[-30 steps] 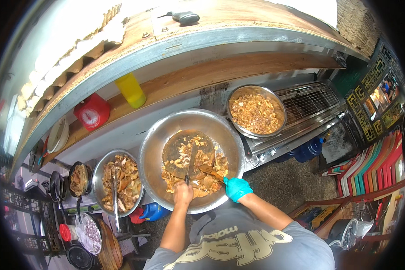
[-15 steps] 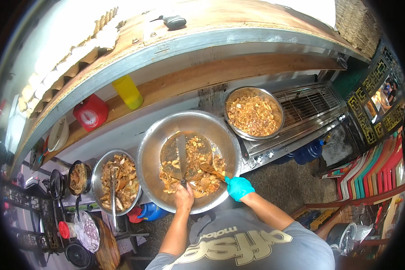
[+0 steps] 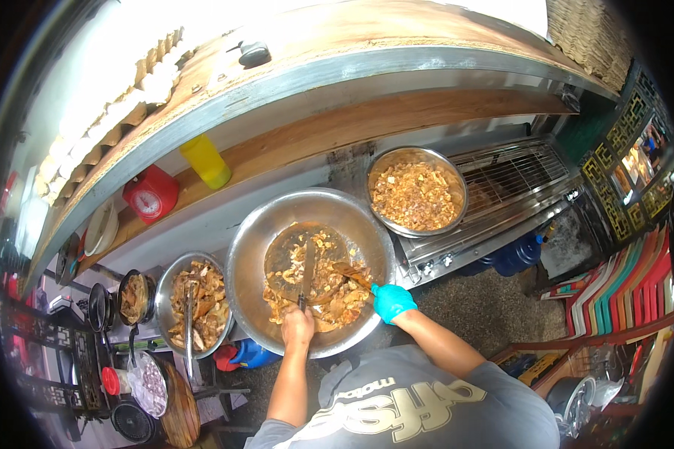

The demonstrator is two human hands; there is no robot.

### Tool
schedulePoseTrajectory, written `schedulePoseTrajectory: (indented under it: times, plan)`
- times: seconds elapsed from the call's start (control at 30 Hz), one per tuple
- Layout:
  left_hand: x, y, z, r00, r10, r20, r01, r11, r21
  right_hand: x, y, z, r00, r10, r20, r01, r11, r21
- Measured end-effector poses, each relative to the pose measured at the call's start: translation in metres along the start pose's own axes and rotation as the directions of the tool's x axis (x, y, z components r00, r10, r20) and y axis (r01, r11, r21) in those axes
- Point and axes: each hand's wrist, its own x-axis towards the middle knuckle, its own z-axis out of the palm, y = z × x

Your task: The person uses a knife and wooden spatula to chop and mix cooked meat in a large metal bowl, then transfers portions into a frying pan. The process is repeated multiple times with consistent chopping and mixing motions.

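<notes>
My bare left hand (image 3: 298,327) grips the handle of a knife (image 3: 308,269). Its blade points away from me, over a round dark chopping board (image 3: 284,251) inside a wide steel basin (image 3: 251,232). Chopped brown meat (image 3: 341,303) lies on the board and around it in the basin. On the right, my teal-gloved hand (image 3: 393,303) is closed at the basin's edge around a long brown piece (image 3: 354,275). Whether that piece is meat or a wooden utensil is unclear. Its far end rests among the chopped meat, to the right of the blade.
A steel bowl of chopped meat (image 3: 416,196) stands beside a grill rack (image 3: 505,176). Left of the basin, tongs (image 3: 189,318) lie across a bowl of larger meat pieces (image 3: 216,299). A red scale (image 3: 151,196) and yellow container (image 3: 206,162) sit on the shelf (image 3: 277,142).
The view has shifted slightly. Both hands stay at the basin with the same holds. The knife blade now tilts a little to the right, its handle lower left.
</notes>
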Motion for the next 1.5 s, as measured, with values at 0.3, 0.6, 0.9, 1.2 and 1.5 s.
schedulePoseTrajectory:
  times: [0.3, 0.6, 0.9, 1.2, 1.5]
  plan:
    - [0.007, -0.007, 0.0, 0.999, 0.037, -0.025, -0.037, 0.999, -0.014, -0.007, -0.013, 0.009, 0.997, 0.082, -0.014, -0.082, 0.997, 0.006]
    - [0.004, 0.006, 0.006, 0.989, 0.148, 0.02, -0.146, 0.988, -0.052, -0.013, -0.023, 0.009, 0.992, 0.123, 0.0, -0.123, 0.992, -0.012]
    - [0.008, 0.01, 0.002, 0.995, 0.089, 0.052, -0.089, 0.996, -0.002, -0.018, -0.002, -0.003, 0.991, 0.12, -0.049, -0.12, 0.993, 0.02]
    - [-0.002, 0.015, 0.005, 0.995, 0.006, 0.103, -0.011, 0.999, 0.045, -0.017, 0.021, -0.019, 0.993, 0.064, -0.098, -0.061, 0.998, 0.028]
    - [0.013, 0.005, 0.016, 0.992, 0.004, 0.126, 0.011, 0.993, -0.119, -0.012, 0.053, -0.034, 0.958, -0.03, -0.285, 0.127, 0.937, 0.326]
